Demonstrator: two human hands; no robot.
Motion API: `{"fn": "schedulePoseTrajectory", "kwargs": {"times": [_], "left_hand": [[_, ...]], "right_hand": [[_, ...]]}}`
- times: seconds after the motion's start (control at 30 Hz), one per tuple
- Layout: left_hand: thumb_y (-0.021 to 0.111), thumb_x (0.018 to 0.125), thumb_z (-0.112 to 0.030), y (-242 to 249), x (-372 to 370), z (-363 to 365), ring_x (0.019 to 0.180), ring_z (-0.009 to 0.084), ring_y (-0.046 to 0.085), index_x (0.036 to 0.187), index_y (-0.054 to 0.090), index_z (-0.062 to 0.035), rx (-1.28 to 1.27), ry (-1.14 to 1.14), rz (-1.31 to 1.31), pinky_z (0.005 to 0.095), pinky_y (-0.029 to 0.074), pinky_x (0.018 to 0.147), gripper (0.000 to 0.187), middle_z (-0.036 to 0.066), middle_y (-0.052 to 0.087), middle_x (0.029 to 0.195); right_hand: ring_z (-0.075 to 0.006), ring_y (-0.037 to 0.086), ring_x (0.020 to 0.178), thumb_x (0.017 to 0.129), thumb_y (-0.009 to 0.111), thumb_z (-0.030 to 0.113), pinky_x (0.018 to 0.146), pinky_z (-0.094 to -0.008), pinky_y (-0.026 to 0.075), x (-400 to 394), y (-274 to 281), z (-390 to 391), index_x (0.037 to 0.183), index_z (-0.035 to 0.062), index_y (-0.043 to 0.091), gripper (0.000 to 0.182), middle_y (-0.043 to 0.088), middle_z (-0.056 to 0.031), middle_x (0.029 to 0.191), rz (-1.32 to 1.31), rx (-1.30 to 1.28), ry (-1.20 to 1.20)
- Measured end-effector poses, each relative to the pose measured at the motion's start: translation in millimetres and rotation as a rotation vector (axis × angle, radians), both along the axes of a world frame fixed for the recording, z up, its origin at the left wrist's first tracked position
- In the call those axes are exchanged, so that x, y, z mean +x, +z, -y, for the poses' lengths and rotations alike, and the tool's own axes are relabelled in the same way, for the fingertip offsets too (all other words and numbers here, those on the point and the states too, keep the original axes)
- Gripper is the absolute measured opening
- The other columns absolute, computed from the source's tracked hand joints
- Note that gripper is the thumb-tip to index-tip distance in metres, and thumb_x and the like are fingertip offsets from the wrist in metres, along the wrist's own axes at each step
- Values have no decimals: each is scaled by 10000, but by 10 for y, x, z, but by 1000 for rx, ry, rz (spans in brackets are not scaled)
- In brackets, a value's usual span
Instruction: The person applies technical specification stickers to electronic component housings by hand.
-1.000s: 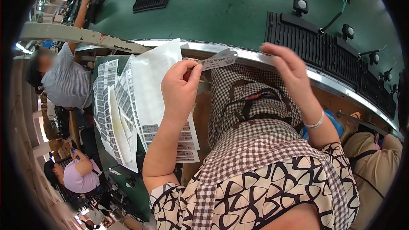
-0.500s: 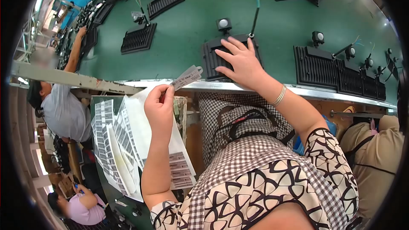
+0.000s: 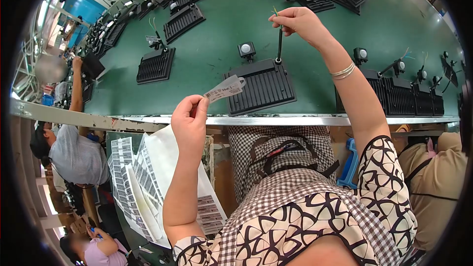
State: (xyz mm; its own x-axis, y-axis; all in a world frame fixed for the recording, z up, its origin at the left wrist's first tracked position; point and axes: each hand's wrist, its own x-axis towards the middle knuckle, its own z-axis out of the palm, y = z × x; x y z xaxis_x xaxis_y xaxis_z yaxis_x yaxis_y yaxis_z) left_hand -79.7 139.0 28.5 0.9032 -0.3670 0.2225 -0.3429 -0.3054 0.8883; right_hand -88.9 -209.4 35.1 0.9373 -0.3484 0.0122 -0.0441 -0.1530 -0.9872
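Note:
Between the thumb and fingers of my left hand [image 3: 191,115] is a printed plastic tag [image 3: 225,89] with a loop at its far end; it overlaps the near left corner of a black floodlight [image 3: 261,88]. The floodlight lies ribbed side up near the table's front edge, its sensor with a white dome [image 3: 246,49] pointing away from me. From its far right part rises a black cable [image 3: 280,44], ending in thin coloured wires. My right hand [image 3: 300,23] pinches the cable's top end at these wires.
More floodlights [image 3: 155,65] lie on the green table [image 3: 207,49] at left, at the back and in a row at right [image 3: 394,93]. Label sheets [image 3: 143,182] are piled low at left. Co-workers [image 3: 79,152] sit on the left; another person [image 3: 433,177] is at right.
My right hand has left the floodlight's ribbed back and moved up to the cable's wire end. My left hand still holds the tag, now over the floodlight's corner.

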Motion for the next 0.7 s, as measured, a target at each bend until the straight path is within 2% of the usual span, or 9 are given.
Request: {"fn": "schedulePoseTrajectory", "kwargs": {"times": [0.07, 0.17, 0.27, 0.3, 0.4, 0.43, 0.57, 0.7], "left_hand": [[645, 942, -115, -9, 24, 53, 621, 47, 507, 927, 651, 0, -8, 1, -5, 192, 410, 565, 117, -17, 573, 734], [640, 947, -120, 59, 51, 253, 623, 48, 515, 940, 649, 0, -113, 12, -96, 188, 413, 565, 121, -11, 572, 733], [635, 952, -128, 149, 153, 517, 623, 48, 520, 952, 647, -2, -228, 51, -116, 185, 418, 567, 127, -7, 576, 737], [632, 955, -134, 154, 202, 604, 622, 47, 523, 954, 646, -3, -276, 29, -110, 183, 423, 567, 131, -5, 578, 743], [634, 955, -138, 218, 290, 855, 621, 45, 519, 952, 647, -2, -261, 6, -34, 182, 422, 567, 136, -7, 575, 742], [637, 954, -143, 237, 307, 925, 620, 41, 515, 949, 647, -2, -260, -1, -19, 181, 421, 565, 141, -12, 570, 736], [639, 953, -146, 263, 379, 1095, 618, 39, 511, 943, 650, -3, -214, -14, 35, 182, 418, 565, 144, -19, 567, 730], [643, 949, -144, 248, 403, 1169, 613, 36, 509, 928, 652, -5, -161, -26, 66, 183, 415, 558, 141, -24, 565, 724]], "right_hand": [[-60, 530, 655, 905, 677, 222, 629, -217, 476, -20, 2, 4, 987, 11, 721, 231, 676, -24, 825, 28, -34, 47], [-56, 526, 640, 908, 661, 191, 598, -211, 463, -132, -116, -206, 993, 21, 731, 202, 666, -16, 811, 118, 426, 160], [-51, 518, 625, 910, 656, 176, 572, -202, 447, -173, -194, -411, 999, 34, 738, 186, 664, -10, 811, 233, 267, 13], [-46, 514, 619, 903, 677, 192, 553, -199, 436, -185, -171, -453, 1000, 27, 736, 201, 653, 3, 796, 245, 112, -71], [-45, 511, 610, 894, 697, 209, 538, -201, 426, -216, -104, -489, 988, 10, 734, 223, 639, 13, 774, 197, 1, -54], [-46, 514, 607, 883, 712, 220, 531, -206, 424, -199, -125, -471, 968, -4, 732, 240, 624, 19, 745, 170, 75, -57], [-50, 528, 586, 868, 728, 231, 526, -215, 426, -178, -161, -416, 933, -22, 725, 261, 612, 11, 687, 139, 92, -66], [-54, 539, 584, 869, 723, 219, 527, -220, 429, -204, -137, -400, 936, -28, 722, 256, 622, 5, 689, 129, 99, -64]]}}
